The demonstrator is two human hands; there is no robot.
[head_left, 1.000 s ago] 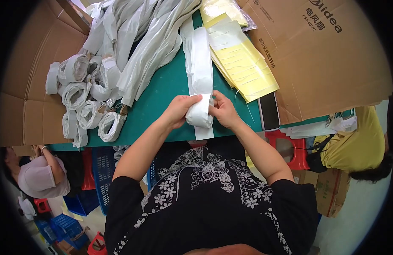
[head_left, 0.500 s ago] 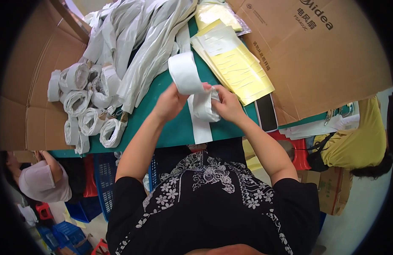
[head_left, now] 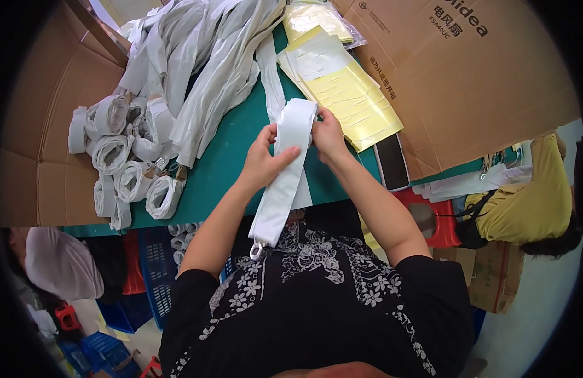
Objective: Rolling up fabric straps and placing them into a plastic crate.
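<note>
A wide white lanyard (head_left: 276, 205) is folded over in front of me, with a metal clip (head_left: 257, 251) hanging from its lower end above my lap. My left hand (head_left: 266, 157) grips it along its left side, the thumb pressed across its face. At the upper right edge, the fingers of my right hand (head_left: 328, 135) are closed on the upper loop and partly hidden behind it. Behind the lanyard, a flat white strip (head_left: 271, 75) lies on the green table (head_left: 231, 142), its near end at the table's front edge.
Rolled white lanyards (head_left: 112, 154) are piled at the left, beside a cardboard box (head_left: 58, 145). Long white strips (head_left: 209, 88) are heaped behind. Yellow sheets (head_left: 361, 101), a phone (head_left: 392, 162) and another carton (head_left: 474, 82) stand right. Two people (head_left: 525, 201) sit at either side.
The lanyard, looped and curled around my hands before, now hangs down toward me with its clip showing. My left hand has moved slightly right and turned its thumb onto the lanyard.
</note>
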